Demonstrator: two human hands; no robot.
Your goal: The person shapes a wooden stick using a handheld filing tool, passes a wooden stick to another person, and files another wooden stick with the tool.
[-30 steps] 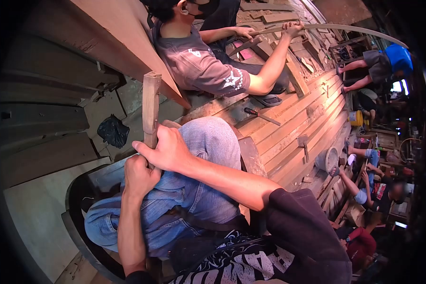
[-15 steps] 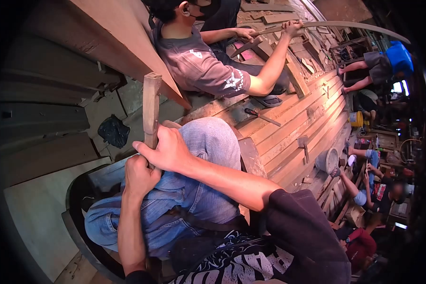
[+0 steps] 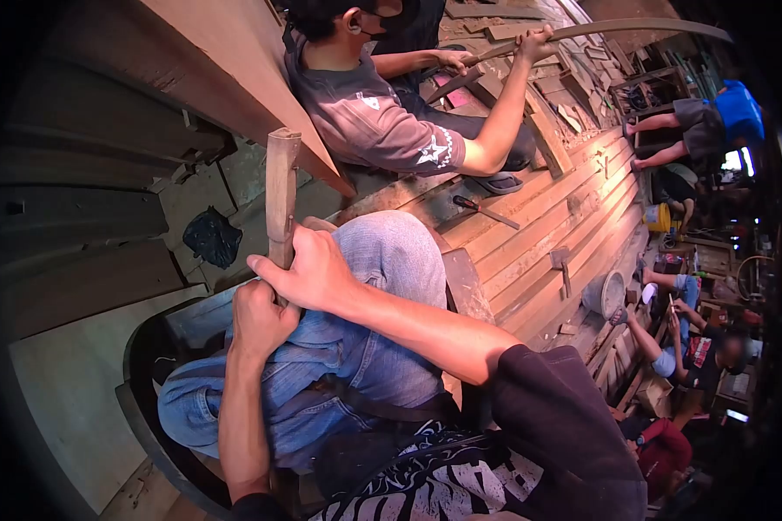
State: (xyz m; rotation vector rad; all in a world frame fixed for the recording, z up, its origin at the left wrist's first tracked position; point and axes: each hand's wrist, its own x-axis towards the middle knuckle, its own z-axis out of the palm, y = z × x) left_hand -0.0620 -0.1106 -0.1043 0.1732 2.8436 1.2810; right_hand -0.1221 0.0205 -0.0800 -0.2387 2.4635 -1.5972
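As hands [image 3: 314, 273] clasp wooden stick [image 3: 281, 187], long axis points forward.

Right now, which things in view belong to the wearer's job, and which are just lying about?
In the job:
wooden piece, held upright in the picture
left hand, gripping its lower part
right hand, gripping just above the left

Apparently just lying about, no hand on them:
black bag
tool with a dark handle
T-shaped tool
grey bucket
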